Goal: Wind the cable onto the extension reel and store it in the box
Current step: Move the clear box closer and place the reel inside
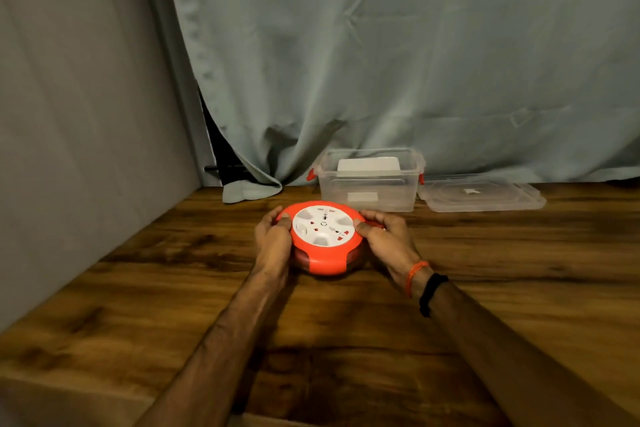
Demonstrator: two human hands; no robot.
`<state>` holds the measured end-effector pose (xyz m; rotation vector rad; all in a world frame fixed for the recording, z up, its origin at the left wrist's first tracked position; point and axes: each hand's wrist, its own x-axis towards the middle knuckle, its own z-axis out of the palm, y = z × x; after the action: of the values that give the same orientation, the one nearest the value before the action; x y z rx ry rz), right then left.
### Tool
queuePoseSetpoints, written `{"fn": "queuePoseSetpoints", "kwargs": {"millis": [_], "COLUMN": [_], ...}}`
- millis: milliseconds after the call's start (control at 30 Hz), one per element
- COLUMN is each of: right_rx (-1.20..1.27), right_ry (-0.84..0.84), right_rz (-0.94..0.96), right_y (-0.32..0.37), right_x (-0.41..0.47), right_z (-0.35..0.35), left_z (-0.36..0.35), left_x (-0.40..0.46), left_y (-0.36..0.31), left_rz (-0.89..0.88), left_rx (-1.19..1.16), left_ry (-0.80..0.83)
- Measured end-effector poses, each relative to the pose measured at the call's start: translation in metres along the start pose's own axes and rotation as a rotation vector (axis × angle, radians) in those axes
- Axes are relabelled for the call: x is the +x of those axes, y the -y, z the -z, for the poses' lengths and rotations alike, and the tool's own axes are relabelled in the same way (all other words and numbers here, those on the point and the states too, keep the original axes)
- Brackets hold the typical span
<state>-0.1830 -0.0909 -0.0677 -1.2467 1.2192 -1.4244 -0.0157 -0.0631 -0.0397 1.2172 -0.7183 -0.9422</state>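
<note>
Round orange plastic extension reel with white socket face, flat on the dark wood-grain table, just in front of the clear plastic box with red clips. No loose cable visible — probably wound in already. Gripped from both sides: left hand clasping the left rim, right hand clasping the right, thumbs on top. Box open, something white inside; clear flat lid lying beside it to the right. Best lifted level, carried forward over the near wall, lowered flat — watching the plug end, hidden here, for snagging the rim.
</note>
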Motion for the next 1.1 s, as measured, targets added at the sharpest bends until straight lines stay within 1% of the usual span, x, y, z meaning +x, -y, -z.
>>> {"fn": "queuePoseSetpoints", "kwargs": {"millis": [133, 200, 300, 333, 400, 500, 600, 667, 800, 867, 967, 1100], "right_rx": [-0.064, -0.121, -0.171, -0.182, -0.222, -0.362, -0.493, -0.519, -0.503, -0.5, -0.454, -0.341], "right_ry": [0.046, 0.049, 0.066, 0.074, 0.067, 0.071, 0.097, 0.124, 0.205, 0.206, 0.147, 0.044], "right_rz": [-0.035, -0.058, -0.1, -0.109, -0.12, -0.085, -0.033, -0.02, 0.012, 0.0, -0.02, 0.002], "right_y": [-0.002, -0.002, -0.004, -0.006, -0.009, -0.009, -0.006, -0.005, -0.005, -0.002, 0.006, 0.028], "right_x": [-0.008, -0.011, -0.015, -0.016, -0.017, -0.018, -0.018, -0.021, -0.025, -0.026, -0.025, -0.015], "right_z": [-0.035, -0.053, -0.07, -0.075, -0.08, -0.083, -0.085, -0.081, -0.072, -0.068, -0.059, -0.028], "left_z": [0.034, 0.052, 0.07, 0.075, 0.082, 0.09, 0.093, 0.092, 0.092, 0.093, 0.09, 0.062], "left_x": [0.015, 0.02, 0.021, 0.022, 0.025, 0.025, 0.024, 0.023, 0.021, 0.021, 0.02, 0.015], "left_y": [0.001, 0.003, 0.009, 0.011, 0.013, 0.011, 0.011, 0.01, 0.008, 0.006, -0.004, -0.024], "left_rz": [-0.015, 0.007, 0.072, 0.069, 0.02, -0.055, -0.066, -0.072, -0.073, -0.061, -0.069, -0.146], "left_rx": [0.087, 0.118, 0.103, 0.139, 0.314, 0.561, 0.786, 0.875, 0.913, 0.903, 0.92, 0.91], "left_ry": [-0.076, -0.099, -0.116, -0.127, -0.128, -0.131, -0.122, -0.123, -0.127, -0.108, -0.057, -0.04]}}
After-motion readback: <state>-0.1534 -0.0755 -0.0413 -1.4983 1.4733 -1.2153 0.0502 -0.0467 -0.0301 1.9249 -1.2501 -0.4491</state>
